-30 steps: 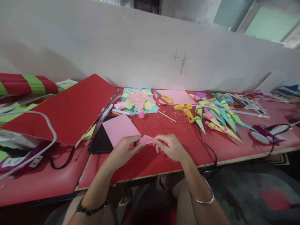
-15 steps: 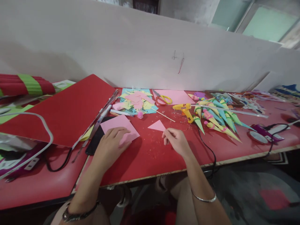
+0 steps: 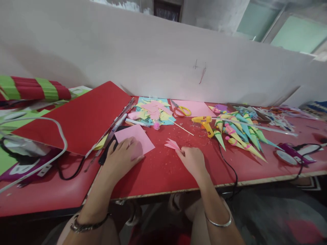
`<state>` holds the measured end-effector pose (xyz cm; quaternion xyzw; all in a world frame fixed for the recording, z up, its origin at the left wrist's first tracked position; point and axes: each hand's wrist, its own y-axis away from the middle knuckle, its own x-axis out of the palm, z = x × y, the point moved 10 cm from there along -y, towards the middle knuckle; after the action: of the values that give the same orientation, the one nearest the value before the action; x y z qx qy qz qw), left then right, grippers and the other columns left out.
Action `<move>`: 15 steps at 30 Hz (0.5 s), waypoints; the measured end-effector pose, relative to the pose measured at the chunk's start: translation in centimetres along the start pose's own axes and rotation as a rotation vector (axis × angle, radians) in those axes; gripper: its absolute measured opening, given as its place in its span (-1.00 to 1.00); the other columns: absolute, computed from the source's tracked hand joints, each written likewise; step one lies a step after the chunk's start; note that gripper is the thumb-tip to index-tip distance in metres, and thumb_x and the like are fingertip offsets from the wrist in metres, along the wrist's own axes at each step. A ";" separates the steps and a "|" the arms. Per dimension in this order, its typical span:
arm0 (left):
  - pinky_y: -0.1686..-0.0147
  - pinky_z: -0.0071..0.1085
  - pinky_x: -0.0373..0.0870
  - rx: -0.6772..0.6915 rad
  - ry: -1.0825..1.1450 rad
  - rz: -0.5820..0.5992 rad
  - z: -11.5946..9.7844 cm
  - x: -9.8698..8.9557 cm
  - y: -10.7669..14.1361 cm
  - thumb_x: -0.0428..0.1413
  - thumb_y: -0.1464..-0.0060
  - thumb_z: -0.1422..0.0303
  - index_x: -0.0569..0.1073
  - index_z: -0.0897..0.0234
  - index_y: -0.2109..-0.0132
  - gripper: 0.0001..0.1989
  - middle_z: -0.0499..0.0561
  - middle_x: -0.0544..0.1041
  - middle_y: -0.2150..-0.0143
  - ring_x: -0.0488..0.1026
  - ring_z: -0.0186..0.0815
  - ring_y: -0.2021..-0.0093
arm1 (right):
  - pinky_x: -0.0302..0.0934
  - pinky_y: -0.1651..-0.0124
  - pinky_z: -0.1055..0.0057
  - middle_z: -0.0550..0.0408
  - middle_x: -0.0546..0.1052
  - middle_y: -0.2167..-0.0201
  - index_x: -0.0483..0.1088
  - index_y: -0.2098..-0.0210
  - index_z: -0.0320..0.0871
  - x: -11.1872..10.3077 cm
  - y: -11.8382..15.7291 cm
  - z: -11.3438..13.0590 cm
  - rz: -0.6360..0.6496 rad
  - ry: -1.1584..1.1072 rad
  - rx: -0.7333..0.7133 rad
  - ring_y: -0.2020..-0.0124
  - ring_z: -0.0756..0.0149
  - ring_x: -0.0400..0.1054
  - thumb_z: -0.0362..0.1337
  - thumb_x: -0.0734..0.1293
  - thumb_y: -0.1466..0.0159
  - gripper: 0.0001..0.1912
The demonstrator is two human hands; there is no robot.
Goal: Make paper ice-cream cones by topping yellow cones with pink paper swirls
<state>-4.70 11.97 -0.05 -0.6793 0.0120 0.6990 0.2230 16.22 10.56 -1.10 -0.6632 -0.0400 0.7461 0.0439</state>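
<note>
Pinching one folded pink paper, thumb against forefinger: right hand, set back from the front edge of the red table. Folded paper points away from that edge, pleats fanned at the far end. Left hand: fingers loosely spread over a pink square sheet, which partly overlies a black flat slab, left of the folded paper. Toward the table's back edge: scissors, yellow glue gun.

Handling note, as judged: grip light and close to the narrow end, so that the creases stay sharp and the pleats uncrushed; left fingers flat, so that the square neither slides nor buckles.

Obscured: pinched end of the folded paper, behind the fingers; near corner of the square, under the left hand; most of the slab. Undetermined: fold count; whether the square is single or stacked; whether the left fingers press. Cut off: table's left and right ends.
</note>
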 end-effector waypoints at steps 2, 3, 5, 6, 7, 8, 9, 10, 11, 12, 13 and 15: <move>-0.07 0.00 0.05 -0.001 0.010 0.016 0.2 0.3 0.1 -0.01 -0.02 0.13 0.31 0.23 -0.04 -0.55 0.20 0.31 -0.13 0.28 -0.01 -0.07 | -0.03 0.45 0.45 0.01 0.51 0.57 0.42 0.49 -0.16 0.0 0.1 0.2 -0.004 0.001 -0.013 0.48 0.27 0.40 -0.14 0.16 -0.25 -0.67; -0.07 0.01 0.06 -0.003 0.018 0.026 0.3 0.5 0.1 -0.02 -0.02 0.10 0.30 0.23 -0.05 -0.52 0.19 0.30 -0.15 0.27 0.00 -0.08 | -0.02 0.44 0.44 0.01 0.51 0.56 0.42 0.49 -0.16 0.0 0.1 0.2 -0.001 -0.005 -0.016 0.48 0.27 0.40 -0.15 0.16 -0.24 -0.68; -0.07 0.03 0.05 0.001 0.032 0.047 0.4 0.9 0.2 -0.03 -0.02 0.09 0.27 0.23 -0.08 -0.49 0.17 0.28 -0.16 0.24 -0.01 -0.10 | 0.00 0.43 0.43 0.00 0.51 0.56 0.42 0.49 -0.16 0.2 0.0 0.2 0.013 -0.020 -0.017 0.48 0.26 0.39 -0.16 0.17 -0.24 -0.69; -0.08 0.04 0.03 0.007 0.034 0.056 0.4 1.0 0.2 -0.04 -0.03 0.09 0.26 0.23 -0.09 -0.49 0.17 0.27 -0.17 0.23 -0.02 -0.11 | 0.02 0.43 0.42 0.00 0.50 0.56 0.41 0.48 -0.16 0.2 0.0 0.2 0.019 -0.028 -0.017 0.49 0.26 0.38 -0.17 0.16 -0.24 -0.70; -0.08 0.05 0.01 0.015 0.034 0.064 0.3 1.1 0.3 -0.05 -0.04 0.11 0.25 0.23 -0.10 -0.50 0.17 0.27 -0.17 0.23 -0.03 -0.12 | 0.04 0.41 0.42 0.01 0.50 0.55 0.41 0.47 -0.17 0.3 0.0 0.3 0.020 -0.042 -0.018 0.47 0.27 0.37 -0.19 0.16 -0.25 -0.71; -0.10 0.05 -0.01 0.023 0.033 0.072 0.1 1.2 0.3 -0.06 -0.06 0.13 0.24 0.24 -0.11 -0.50 0.17 0.27 -0.17 0.22 -0.05 -0.12 | 0.06 0.39 0.41 0.01 0.49 0.53 0.41 0.45 -0.17 0.3 0.0 0.4 0.014 -0.064 -0.022 0.45 0.27 0.37 -0.21 0.16 -0.25 -0.73; -0.11 0.06 -0.03 0.029 0.033 0.082 -0.2 1.2 0.3 -0.07 -0.07 0.15 0.23 0.24 -0.11 -0.51 0.17 0.27 -0.17 0.22 -0.06 -0.13 | 0.09 0.34 0.41 0.01 0.49 0.49 0.41 0.42 -0.17 0.2 -0.1 0.6 0.004 -0.097 -0.036 0.40 0.26 0.36 -0.24 0.16 -0.24 -0.77; -0.11 0.06 -0.05 0.032 0.034 0.093 -0.4 1.2 0.3 -0.07 -0.08 0.17 0.23 0.24 -0.12 -0.52 0.16 0.27 -0.17 0.21 -0.07 -0.13 | 0.12 0.29 0.40 0.01 0.49 0.43 0.41 0.36 -0.16 0.2 -0.1 0.9 -0.008 -0.140 -0.064 0.33 0.25 0.35 -0.26 0.17 -0.23 -0.80; -0.12 0.06 -0.06 0.031 0.037 0.105 -0.6 1.2 0.3 -0.08 -0.08 0.18 0.23 0.24 -0.12 -0.53 0.15 0.27 -0.17 0.20 -0.07 -0.14 | 0.14 0.22 0.38 0.00 0.48 0.34 0.40 0.27 -0.15 0.1 0.0 1.5 -0.016 -0.189 -0.107 0.25 0.24 0.33 -0.28 0.18 -0.23 -0.81; -0.12 0.06 -0.06 0.027 0.040 0.117 -0.7 1.2 0.3 -0.07 -0.08 0.19 0.23 0.24 -0.12 -0.53 0.15 0.28 -0.17 0.19 -0.07 -0.15 | 0.15 0.15 0.35 0.00 0.46 0.24 0.37 0.16 -0.13 0.2 0.0 2.1 -0.018 -0.234 -0.156 0.16 0.21 0.29 -0.29 0.18 -0.22 -0.77; -0.12 0.05 -0.06 0.021 0.043 0.128 -0.8 1.1 0.3 -0.07 -0.08 0.19 0.24 0.24 -0.12 -0.53 0.15 0.28 -0.17 0.19 -0.07 -0.15 | 0.14 0.09 0.30 -0.02 0.42 0.14 0.32 0.05 -0.10 0.3 0.2 2.6 -0.012 -0.264 -0.198 0.08 0.18 0.24 -0.29 0.18 -0.21 -0.69; -0.13 0.03 -0.06 0.013 0.048 0.139 -0.9 1.0 0.2 -0.06 -0.07 0.18 0.25 0.24 -0.11 -0.53 0.15 0.30 -0.15 0.19 -0.07 -0.15 | 0.11 0.00 0.18 -0.06 0.31 -0.03 0.17 -0.11 -0.10 0.8 0.3 3.2 0.013 -0.284 -0.235 -0.04 0.10 0.13 -0.27 0.18 -0.21 -0.55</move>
<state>-3.87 11.76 -1.18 -0.6920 0.0690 0.6962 0.1780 12.97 10.30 -1.53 -0.5520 -0.1284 0.8227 -0.0450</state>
